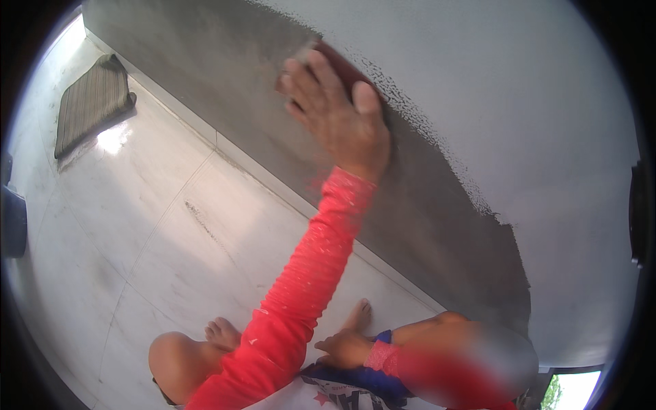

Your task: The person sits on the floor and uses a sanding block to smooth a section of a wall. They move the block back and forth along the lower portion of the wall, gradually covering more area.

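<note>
My left hand (335, 116) grips a flat reddish-brown block (339, 65), palm down, and presses it on the wall (410, 205) along the ragged border between its grey band and the whiter coating (492, 102). The fingers lie over the block, hiding much of it. My red sleeve is flecked with pale specks. My right hand (348, 347) rests low by my blue shorts and bent right leg, fingers loosely apart with nothing visible in them. Part of that arm is blurred.
A white tiled floor (157, 260) with a low skirting (260, 181) runs along the wall. A striped folded mat (92, 102) lies at the upper left. A dark object (14, 219) is at the left edge. My bare feet and knees are below; a bright opening (570, 389) shows at the lower right.
</note>
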A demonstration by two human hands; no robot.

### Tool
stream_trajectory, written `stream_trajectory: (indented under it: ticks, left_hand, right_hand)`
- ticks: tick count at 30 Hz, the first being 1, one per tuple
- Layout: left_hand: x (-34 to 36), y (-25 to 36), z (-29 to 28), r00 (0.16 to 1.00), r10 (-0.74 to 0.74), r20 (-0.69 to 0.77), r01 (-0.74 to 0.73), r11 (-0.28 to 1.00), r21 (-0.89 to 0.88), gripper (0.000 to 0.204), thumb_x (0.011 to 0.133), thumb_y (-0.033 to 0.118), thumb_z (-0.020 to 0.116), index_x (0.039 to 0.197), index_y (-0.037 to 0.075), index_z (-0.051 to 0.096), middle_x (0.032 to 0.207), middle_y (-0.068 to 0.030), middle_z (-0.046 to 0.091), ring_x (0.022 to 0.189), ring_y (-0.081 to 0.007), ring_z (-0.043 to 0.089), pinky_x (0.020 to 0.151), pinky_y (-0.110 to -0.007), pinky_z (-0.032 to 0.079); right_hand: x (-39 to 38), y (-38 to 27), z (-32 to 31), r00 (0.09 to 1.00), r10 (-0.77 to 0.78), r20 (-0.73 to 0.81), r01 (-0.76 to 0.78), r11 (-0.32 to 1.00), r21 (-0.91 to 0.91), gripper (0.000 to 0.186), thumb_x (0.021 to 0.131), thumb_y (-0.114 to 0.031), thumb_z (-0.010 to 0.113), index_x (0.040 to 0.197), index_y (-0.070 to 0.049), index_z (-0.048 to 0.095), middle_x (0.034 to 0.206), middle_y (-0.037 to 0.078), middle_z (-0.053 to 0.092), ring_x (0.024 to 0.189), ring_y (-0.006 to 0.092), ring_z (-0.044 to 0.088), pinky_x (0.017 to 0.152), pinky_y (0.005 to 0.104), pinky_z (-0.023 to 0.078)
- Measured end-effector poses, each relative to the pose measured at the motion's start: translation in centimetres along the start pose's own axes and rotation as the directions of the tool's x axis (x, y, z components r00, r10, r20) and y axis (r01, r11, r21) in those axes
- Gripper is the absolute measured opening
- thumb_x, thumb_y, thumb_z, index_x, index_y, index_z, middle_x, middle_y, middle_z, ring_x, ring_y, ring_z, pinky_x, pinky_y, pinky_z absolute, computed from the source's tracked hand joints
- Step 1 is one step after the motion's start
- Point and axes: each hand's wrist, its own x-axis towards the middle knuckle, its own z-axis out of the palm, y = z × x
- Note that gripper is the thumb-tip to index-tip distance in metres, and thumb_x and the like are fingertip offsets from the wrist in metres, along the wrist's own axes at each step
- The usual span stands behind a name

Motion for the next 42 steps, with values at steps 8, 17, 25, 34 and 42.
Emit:
stream_trajectory:
  ticks: [8,17,25,34,42]
  left_hand:
    - [-13.7,3.1,2.2,0.785,0.571,0.239,-0.572,0.817,-0.076,0.071,0.088,0.062,0.06,0.152,0.033,0.048,0.162,-0.0063,0.038,0.144,-0.0295,0.038,0.12,-0.063,0.011]
    - [11.8,-7.6,-4.2,0.969,-0.184,-0.162,0.185,0.983,-0.013,0.078,0.102,0.047,0.044,0.162,0.005,0.02,0.168,-0.0249,0.016,0.156,-0.0451,0.009,0.123,-0.061,0.005]
    - [-5.4,0.6,0.1,0.976,0.206,0.071,-0.205,0.979,-0.025,0.079,0.1,0.052,0.046,0.162,0.007,0.024,0.168,-0.028,0.013,0.156,-0.0493,0.003,0.122,-0.063,0.003]
    - [12.4,-5.5,-2.5,0.975,-0.142,-0.171,0.139,0.99,-0.03,0.076,0.098,0.038,0.05,0.16,0.003,0.024,0.168,-0.027,0.013,0.154,-0.0507,0.007,0.125,-0.058,0.007]
    - [-6.9,-2.1,-1.0,0.981,0.144,0.127,-0.122,0.978,-0.166,0.076,0.101,0.062,0.044,0.161,0.017,0.028,0.17,-0.0219,0.012,0.156,-0.0465,0.006,0.122,-0.064,0.003]
  right_hand:
    - [2.2,1.3,-2.0,0.932,-0.202,-0.3,0.22,0.975,0.029,0.048,0.097,-0.036,0.064,0.135,-0.008,0.06,0.136,0.02,0.062,0.126,0.0334,0.059,0.108,0.0445,0.044]
    - [1.1,2.1,-2.3,0.997,-0.004,0.078,0.004,1.0,0.0,0.051,0.099,-0.043,0.056,0.138,-0.011,0.059,0.118,0.021,0.07,0.109,0.0399,0.067,0.096,0.0498,0.051]
    - [3.5,1.4,-4.8,0.999,-0.034,0.001,0.034,0.995,-0.099,0.055,0.098,-0.046,0.057,0.14,-0.01,0.057,0.118,0.021,0.071,0.108,0.0403,0.068,0.096,0.0498,0.049]
    - [1.3,1.8,-2.6,0.992,0.088,0.089,-0.077,0.99,-0.114,0.053,0.098,-0.041,0.059,0.14,-0.01,0.057,0.118,0.019,0.071,0.112,0.0417,0.066,0.104,0.0523,0.045]
    - [3.3,-1.8,-3.6,0.825,-0.335,-0.455,0.246,0.938,-0.244,0.053,0.09,-0.03,0.069,0.136,-0.006,0.059,0.128,0.023,0.065,0.118,0.0411,0.063,0.104,0.0506,0.046]
